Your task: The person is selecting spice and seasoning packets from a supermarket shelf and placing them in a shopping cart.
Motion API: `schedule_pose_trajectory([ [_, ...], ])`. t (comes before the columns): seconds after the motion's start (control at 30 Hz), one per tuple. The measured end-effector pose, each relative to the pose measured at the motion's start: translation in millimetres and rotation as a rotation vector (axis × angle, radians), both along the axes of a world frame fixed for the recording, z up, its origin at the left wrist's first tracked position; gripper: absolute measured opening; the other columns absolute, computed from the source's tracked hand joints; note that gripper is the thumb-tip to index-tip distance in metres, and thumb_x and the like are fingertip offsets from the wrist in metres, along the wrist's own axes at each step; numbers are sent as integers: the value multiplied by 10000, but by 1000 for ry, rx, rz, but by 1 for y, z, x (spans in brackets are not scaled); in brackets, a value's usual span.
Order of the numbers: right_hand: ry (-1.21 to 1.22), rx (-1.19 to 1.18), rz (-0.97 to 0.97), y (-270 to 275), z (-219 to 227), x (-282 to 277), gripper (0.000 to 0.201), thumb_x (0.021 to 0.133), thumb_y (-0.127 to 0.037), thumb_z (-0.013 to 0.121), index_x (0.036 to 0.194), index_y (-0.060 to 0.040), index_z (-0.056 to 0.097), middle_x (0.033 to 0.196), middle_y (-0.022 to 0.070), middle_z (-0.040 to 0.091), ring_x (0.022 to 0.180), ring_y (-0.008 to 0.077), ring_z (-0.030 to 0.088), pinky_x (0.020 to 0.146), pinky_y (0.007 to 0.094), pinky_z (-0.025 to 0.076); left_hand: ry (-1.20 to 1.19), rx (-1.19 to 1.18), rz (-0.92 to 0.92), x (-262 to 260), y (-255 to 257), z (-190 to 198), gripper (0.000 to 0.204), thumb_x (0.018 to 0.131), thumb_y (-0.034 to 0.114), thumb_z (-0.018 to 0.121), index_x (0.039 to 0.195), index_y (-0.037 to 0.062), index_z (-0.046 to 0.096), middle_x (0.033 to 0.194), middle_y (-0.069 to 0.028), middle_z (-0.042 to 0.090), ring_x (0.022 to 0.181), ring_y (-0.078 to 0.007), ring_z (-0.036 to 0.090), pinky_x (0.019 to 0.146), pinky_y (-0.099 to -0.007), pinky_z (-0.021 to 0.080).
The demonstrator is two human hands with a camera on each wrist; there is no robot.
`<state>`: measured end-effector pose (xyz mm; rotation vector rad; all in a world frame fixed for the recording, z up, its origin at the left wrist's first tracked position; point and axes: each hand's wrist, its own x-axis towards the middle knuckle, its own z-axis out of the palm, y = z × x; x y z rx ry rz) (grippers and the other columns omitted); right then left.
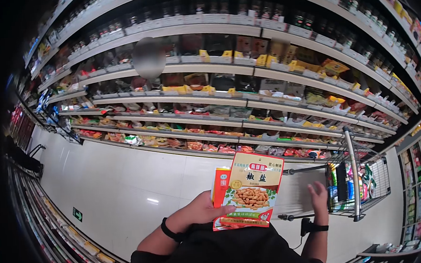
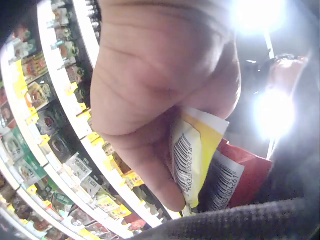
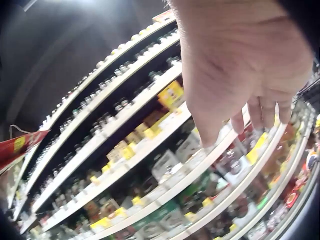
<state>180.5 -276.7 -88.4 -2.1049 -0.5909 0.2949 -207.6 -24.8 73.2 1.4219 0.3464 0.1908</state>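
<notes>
My left hand point(image 1: 196, 212) grips two flat seasoning packets, its thumb laid across the front one. That front packet point(image 1: 254, 177) is red and white, with a picture of a golden nut-like food. Behind it, a red and yellow packet point(image 1: 218, 184) shows along its left edge. The left wrist view has the yellow packet back point(image 2: 205, 150) and the red packet back point(image 2: 250, 170), both with barcodes, below my palm. My right hand point(image 1: 319, 197) is held up to the right of the packets, its fingers loosely extended and holding nothing; its palm fills the upper right wrist view.
A shopping cart point(image 1: 355, 171) with colourful packages in it stands to the right, near my right hand. Across the aisle, long shelves point(image 1: 178, 71) carry jars and bagged goods. Another shelf point(image 1: 67, 236) runs along the lower left. Pale tiled floor point(image 1: 126, 180) lies between.
</notes>
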Motion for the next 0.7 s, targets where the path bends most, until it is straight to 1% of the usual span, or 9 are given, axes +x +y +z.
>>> schedule_pose_trajectory([
  [0.07,75,27,189,50,38,-66,313,841,-209,707,1046,14,627,1000,125,665,975,219,637,829,300,488,-16,17,10,-28,5,0,369,906,149,633,1230,9,529,1126,-54,631,1016,-109,565,901,-290,458],
  [0.13,206,174,402,85,68,-121,174,905,-148,619,946,21,629,872,94,655,808,167,633,741,278,494,-24,23,21,-55,8,-1,369,906,140,632,1233,6,526,1137,-55,626,1021,-110,564,906,-291,458],
  [0.2,475,384,639,105,100,-169,164,939,-101,536,882,27,620,809,80,628,722,140,594,692,277,490,-31,21,37,-78,10,0,371,906,133,631,1235,3,523,1146,-57,623,1025,-112,563,911,-291,457],
  [0.27,475,384,833,118,130,-213,201,954,-66,467,841,28,605,774,72,609,686,130,571,658,275,484,-44,17,48,-99,12,1,372,905,129,630,1236,-3,521,1151,-60,620,1032,-115,562,916,-293,457],
  [0.3,593,357,867,120,129,-230,121,918,-37,521,879,27,615,787,67,620,708,124,580,669,271,488,-51,15,55,-109,13,0,373,905,126,629,1236,-6,519,1154,-62,619,1035,-116,562,919,-294,457],
  [0.33,445,199,875,124,140,-251,108,869,-36,626,963,16,633,853,63,658,774,107,603,709,266,499,-52,1,65,-118,14,0,372,904,125,630,1235,-7,519,1155,-64,618,1038,-117,562,920,-296,458],
  [0.4,601,106,949,131,167,-283,249,811,-56,722,1041,-3,643,947,58,683,857,91,615,769,258,505,-56,-25,91,-133,17,-1,372,903,121,631,1232,-10,520,1157,-68,618,1044,-120,561,921,-298,459],
  [0.5,514,86,987,142,174,-302,309,804,-88,744,1083,-11,636,1012,56,683,904,91,616,803,256,505,-65,9,96,-152,20,1,375,899,116,635,1233,-10,518,1162,-68,615,1047,-121,561,921,-299,460],
  [0.7,591,27,916,148,168,-318,310,821,-78,724,1105,-9,623,1033,52,677,918,98,613,817,262,505,-117,-50,99,-167,28,1,402,883,91,646,1245,-18,509,1182,-75,604,1066,-138,561,927,-307,456],
])
